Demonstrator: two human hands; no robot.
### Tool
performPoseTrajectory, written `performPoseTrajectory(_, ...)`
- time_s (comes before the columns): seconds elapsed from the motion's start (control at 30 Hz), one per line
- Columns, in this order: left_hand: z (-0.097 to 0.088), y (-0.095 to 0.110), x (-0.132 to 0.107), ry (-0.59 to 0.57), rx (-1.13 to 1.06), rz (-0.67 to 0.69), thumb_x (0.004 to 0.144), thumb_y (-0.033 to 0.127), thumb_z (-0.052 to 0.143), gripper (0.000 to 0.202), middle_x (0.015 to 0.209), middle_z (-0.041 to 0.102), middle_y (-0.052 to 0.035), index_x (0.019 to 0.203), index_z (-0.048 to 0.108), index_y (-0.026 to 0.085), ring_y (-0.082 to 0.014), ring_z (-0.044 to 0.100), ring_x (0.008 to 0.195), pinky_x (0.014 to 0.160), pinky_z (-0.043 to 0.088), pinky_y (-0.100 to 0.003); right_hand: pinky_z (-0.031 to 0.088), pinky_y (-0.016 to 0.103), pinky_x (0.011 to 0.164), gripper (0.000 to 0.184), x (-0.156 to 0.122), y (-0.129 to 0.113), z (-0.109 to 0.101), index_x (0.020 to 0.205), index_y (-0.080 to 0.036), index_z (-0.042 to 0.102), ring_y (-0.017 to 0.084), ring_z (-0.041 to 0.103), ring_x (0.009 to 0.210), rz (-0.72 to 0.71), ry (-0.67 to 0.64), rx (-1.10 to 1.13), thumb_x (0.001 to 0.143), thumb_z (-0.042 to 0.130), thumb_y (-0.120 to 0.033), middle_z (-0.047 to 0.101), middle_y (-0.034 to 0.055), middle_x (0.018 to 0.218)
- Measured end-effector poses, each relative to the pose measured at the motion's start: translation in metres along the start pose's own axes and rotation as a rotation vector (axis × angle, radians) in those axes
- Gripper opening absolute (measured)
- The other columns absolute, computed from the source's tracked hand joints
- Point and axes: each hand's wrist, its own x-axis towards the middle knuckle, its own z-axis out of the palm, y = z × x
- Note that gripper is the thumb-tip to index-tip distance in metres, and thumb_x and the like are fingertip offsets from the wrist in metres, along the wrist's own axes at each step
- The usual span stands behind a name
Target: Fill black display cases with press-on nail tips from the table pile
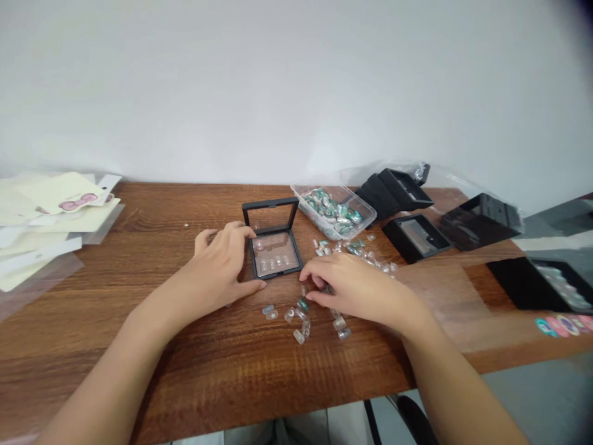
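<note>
A small black-framed case lies on the table with its windowed lid raised. Several clear press-on nails sit in a row inside, and one more is near its upper left corner. My left hand steadies the case from the left, index finger at the upper left edge and thumb at the lower left corner. Just right of the case, my right hand hovers low over loose nails, its thumb and index fingertips a little apart. A clear nail shows by those fingertips; the palm hides others.
Behind my right hand stands a clear plastic tub of green and clear nails. Black boxes and a plastic bag are to the right. Coloured nails lie far right by another black case. Cards are stacked at left.
</note>
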Motion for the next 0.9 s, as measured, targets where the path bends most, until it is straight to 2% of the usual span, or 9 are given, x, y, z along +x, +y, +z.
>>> performPoseTrajectory(0.2,0.0,0.0,0.0,0.006,-0.036,0.007,0.084,0.056,0.064,0.064,0.126,0.049,-0.0134,0.124,0.03,0.02,-0.0324,0.052,0.121,0.106,0.024,-0.052,0.041,0.028,0.075,0.005,0.003,-0.002,0.002,0.094,-0.021,0.066,0.016,0.063,0.081,-0.022,-0.021,-0.039,0.089,0.066,-0.022,0.071,-0.0005,0.089)
performPoseTrajectory(0.33,0.001,-0.001,-0.001,0.003,-0.027,0.003,0.084,0.057,0.063,0.065,0.126,0.05,-0.0132,0.125,0.029,0.02,-0.0319,0.053,0.118,0.106,0.023,-0.052,0.041,0.028,0.076,0.006,0.005,-0.004,0.002,0.094,-0.02,0.066,0.016,0.063,0.082,-0.029,-0.014,-0.057,0.09,0.062,-0.02,0.071,0.0004,0.09)
performPoseTrajectory(0.67,0.0,0.006,0.0,-0.029,-0.08,0.053,0.084,0.056,0.062,0.063,0.126,0.05,-0.0118,0.125,0.028,0.021,-0.0308,0.052,0.12,0.109,0.02,-0.053,0.04,0.026,0.073,0.011,0.012,-0.002,0.002,0.098,-0.02,0.066,0.014,0.058,0.076,-0.067,0.151,0.058,0.089,0.063,-0.016,0.063,-0.0016,0.079)
performPoseTrajectory(0.9,-0.001,0.009,-0.001,-0.025,-0.105,0.066,0.084,0.054,0.063,0.061,0.126,0.051,-0.0112,0.124,0.03,0.022,-0.0318,0.05,0.123,0.11,0.02,-0.053,0.041,0.025,0.07,0.009,0.02,0.001,0.009,0.097,-0.019,0.066,0.013,0.058,0.072,-0.055,0.183,0.127,0.088,0.063,-0.016,0.064,-0.0013,0.079)
